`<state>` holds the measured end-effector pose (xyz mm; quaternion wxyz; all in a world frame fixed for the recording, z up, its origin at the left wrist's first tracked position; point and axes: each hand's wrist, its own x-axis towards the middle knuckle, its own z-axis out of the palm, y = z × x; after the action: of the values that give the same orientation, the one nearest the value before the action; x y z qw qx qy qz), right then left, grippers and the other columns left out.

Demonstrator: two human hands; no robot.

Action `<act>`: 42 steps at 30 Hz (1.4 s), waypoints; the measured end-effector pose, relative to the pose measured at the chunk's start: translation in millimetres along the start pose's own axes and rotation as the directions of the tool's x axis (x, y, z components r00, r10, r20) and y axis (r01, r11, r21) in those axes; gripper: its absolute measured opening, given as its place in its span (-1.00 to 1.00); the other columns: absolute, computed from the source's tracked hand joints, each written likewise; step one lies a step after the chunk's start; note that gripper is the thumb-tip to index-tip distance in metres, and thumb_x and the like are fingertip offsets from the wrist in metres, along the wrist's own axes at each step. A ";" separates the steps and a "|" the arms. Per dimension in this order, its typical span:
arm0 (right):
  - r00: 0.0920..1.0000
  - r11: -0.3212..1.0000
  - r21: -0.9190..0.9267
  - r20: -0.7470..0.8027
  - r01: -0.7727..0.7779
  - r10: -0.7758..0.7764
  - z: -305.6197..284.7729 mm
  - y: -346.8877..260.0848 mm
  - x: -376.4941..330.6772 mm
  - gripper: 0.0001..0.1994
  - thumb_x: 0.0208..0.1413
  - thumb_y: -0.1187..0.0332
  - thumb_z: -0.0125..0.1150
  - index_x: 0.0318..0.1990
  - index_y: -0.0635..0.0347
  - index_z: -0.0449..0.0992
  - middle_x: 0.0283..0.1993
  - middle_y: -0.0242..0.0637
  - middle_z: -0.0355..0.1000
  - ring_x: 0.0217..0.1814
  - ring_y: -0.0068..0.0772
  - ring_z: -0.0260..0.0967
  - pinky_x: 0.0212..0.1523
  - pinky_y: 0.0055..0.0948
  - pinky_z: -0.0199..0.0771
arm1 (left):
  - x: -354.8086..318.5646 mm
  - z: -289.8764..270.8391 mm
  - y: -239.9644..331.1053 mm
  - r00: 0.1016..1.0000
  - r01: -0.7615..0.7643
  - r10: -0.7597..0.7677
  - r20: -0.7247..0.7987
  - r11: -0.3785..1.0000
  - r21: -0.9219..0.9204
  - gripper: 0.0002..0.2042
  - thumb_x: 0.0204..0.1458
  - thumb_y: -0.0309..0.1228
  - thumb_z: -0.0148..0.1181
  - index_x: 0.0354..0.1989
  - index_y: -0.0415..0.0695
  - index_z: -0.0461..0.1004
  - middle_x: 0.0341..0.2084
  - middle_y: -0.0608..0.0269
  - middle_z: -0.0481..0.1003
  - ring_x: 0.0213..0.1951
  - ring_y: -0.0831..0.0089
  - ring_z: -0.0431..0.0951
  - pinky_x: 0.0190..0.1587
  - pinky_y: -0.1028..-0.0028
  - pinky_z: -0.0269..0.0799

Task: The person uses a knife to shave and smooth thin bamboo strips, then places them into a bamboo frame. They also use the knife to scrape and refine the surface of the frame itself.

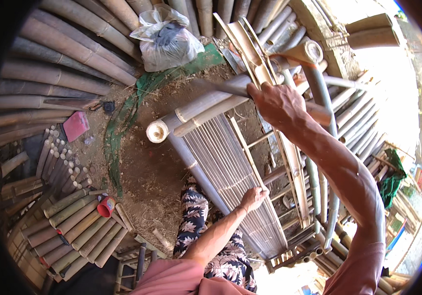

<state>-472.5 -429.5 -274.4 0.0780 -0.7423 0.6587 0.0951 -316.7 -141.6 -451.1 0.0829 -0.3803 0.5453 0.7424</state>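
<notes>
At far left, poles lie side by side, fanned toward the ground, with a pink pad near their ends. Below them, thin canes show pale cut ends, and a red cup sits on a stack of short logs. Green netting curves over the chip-strewn ground, up toward a clear plastic bag. Right of the netting stands a bamboo frame, its slatted panel slanting down to the right, at the middle of the view. The person's legs, in leaf-patterned trousers, are beside the panel's lower left. The left hand is over the panel's right part, fingers bent at a pale strip along that edge; I cannot tell whether they grasp it. Higher up, a dark blade, blurred, points left from the right hand, which is clenched around the tool. This hand is above a long split pole, hollow side showing. Farther right, more poles lie in a slanting pile, with a bunched green cloth below.
</notes>
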 end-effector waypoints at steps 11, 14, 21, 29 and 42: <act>0.904 0.991 -0.119 0.428 0.065 -0.008 -22.7 1.6 -29.1 -0.88 0.19 0.37 0.14 -0.38 0.12 0.53 -0.52 -0.28 0.53 -0.54 -0.43 0.49 -0.57 -0.40 0.55 | 16.2 6.7 -0.7 0.996 -0.073 0.067 0.067 0.993 0.089 -0.65 0.20 -0.10 -0.02 -0.30 -0.12 0.57 -0.48 -0.02 0.57 -0.36 0.09 0.60 -0.31 0.20 0.47; 0.896 0.992 -0.084 0.426 -0.098 0.125 -26.2 22.4 -49.6 -0.92 0.16 0.37 0.16 -0.31 0.14 0.53 -0.50 -0.29 0.50 -0.52 -0.33 0.50 -0.53 -0.31 0.54 | 19.8 8.1 14.9 0.987 0.089 -0.100 0.124 0.992 0.092 -0.56 0.18 -0.03 -0.01 -0.20 -0.19 0.59 -0.44 -0.09 0.58 -0.33 0.03 0.61 -0.27 0.21 0.51; 0.752 0.557 0.624 0.076 -0.548 0.655 31.1 30.3 -189.2 -0.72 0.14 0.39 0.07 0.00 0.23 0.46 -0.30 0.05 0.46 -0.29 0.08 0.49 -0.23 -0.07 0.50 | 87.9 -46.8 -21.6 0.893 0.337 -0.217 -0.393 0.902 0.268 -0.20 0.12 0.04 0.04 0.20 -0.59 0.10 -0.03 -0.47 0.39 0.06 -0.15 0.45 0.12 0.17 0.38; 0.373 0.037 0.576 0.479 -0.817 0.795 225.9 -101.1 -429.8 -0.73 0.08 0.50 0.05 -0.05 0.31 0.50 -0.31 0.17 0.42 -0.25 0.22 0.42 -0.26 -0.01 0.39 | 138.4 -147.7 18.3 0.644 0.250 0.180 -0.743 0.869 0.427 -0.18 0.12 -0.23 0.15 0.40 -0.31 -0.23 0.16 -0.35 0.28 0.15 -0.12 0.38 0.18 0.14 0.32; -0.086 -0.809 0.270 0.927 -0.522 0.365 269.5 -313.5 -558.5 -0.84 0.10 0.43 0.02 -0.38 0.35 0.49 -0.67 -0.32 0.31 -0.69 -0.54 0.22 -0.64 -0.42 0.21 | 187.4 -105.5 -23.7 0.814 0.018 -0.114 -0.570 0.985 -0.172 -0.19 0.07 -0.60 -0.03 0.46 0.05 -0.30 -0.43 0.03 0.48 -0.61 0.36 0.54 -0.52 0.35 0.57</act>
<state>-235.3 210.9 -402.5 0.4453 0.3126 0.7963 -0.2643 -384.6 -279.1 -603.8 -0.0910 -0.6116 0.4705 0.6295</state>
